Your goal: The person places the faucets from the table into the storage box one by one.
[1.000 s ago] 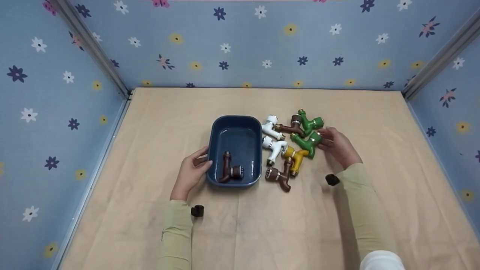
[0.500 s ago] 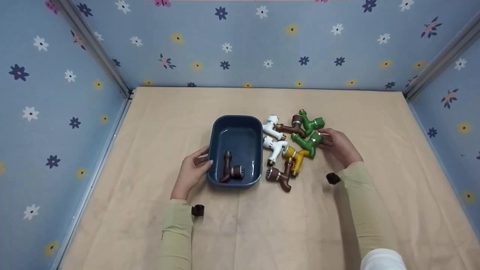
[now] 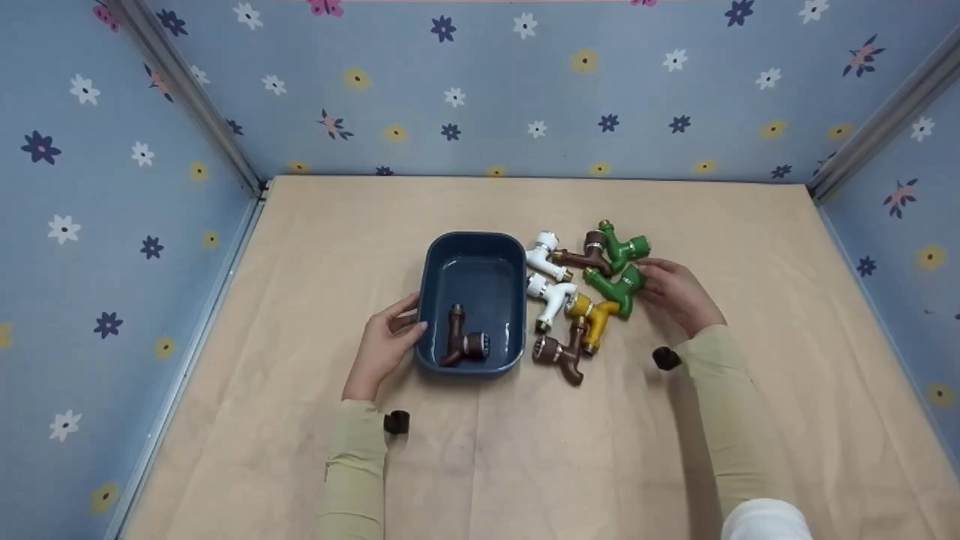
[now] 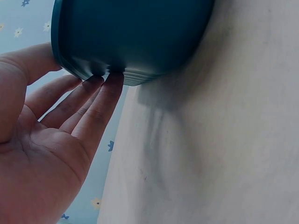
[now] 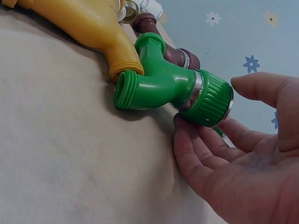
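In the head view a dark blue tray point(image 3: 472, 259) stands mid-table with a brown tap point(image 3: 456, 341) lying at its near end. My left hand point(image 3: 382, 349) holds the tray's left side, thumb at the rim; the left wrist view has its fingertips against the outer wall point(image 4: 135, 32). To the right, my right hand point(image 3: 679, 296) is at the ribbed knob of a green tap point(image 3: 619, 283). The right wrist view shows this green tap point(image 5: 161, 84) on the table, my thumb tip at the knob's edge and loosely bent fingers beside and below it.
Right of the tray lie two white taps point(image 3: 551, 300), a yellow tap point(image 3: 598, 319), a second green tap point(image 3: 622, 247) and two brown taps point(image 3: 566, 352), close together. Flowered blue panels point(image 3: 495, 90) wall the cloth-covered table point(image 3: 360, 217) at the back and sides.
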Available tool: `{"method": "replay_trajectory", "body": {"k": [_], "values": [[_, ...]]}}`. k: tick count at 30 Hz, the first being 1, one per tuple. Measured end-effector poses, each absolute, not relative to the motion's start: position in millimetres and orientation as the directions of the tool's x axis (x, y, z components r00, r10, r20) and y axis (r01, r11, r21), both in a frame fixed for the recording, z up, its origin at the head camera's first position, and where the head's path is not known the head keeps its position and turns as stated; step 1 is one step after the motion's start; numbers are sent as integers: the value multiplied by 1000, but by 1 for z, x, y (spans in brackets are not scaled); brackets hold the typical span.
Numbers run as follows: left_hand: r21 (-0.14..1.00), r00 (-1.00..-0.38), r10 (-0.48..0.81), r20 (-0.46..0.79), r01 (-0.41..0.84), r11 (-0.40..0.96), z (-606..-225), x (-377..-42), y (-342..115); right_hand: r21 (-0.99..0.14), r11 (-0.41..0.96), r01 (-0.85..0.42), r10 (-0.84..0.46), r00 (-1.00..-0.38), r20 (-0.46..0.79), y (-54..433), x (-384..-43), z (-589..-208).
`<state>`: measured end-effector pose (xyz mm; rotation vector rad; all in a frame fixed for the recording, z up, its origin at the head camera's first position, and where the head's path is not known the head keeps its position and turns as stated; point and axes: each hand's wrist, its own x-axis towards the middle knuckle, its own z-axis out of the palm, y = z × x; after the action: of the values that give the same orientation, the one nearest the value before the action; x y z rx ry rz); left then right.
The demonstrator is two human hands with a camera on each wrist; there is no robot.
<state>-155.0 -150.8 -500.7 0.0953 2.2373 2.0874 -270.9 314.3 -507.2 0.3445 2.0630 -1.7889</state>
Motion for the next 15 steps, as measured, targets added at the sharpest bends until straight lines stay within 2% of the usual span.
{"method": "replay_trajectory", "body": {"k": [15], "values": [[998, -995, 102, 7, 13, 63, -501, -155, -151, -895, 207, 396, -46, -909, -413, 317, -267, -505]]}}
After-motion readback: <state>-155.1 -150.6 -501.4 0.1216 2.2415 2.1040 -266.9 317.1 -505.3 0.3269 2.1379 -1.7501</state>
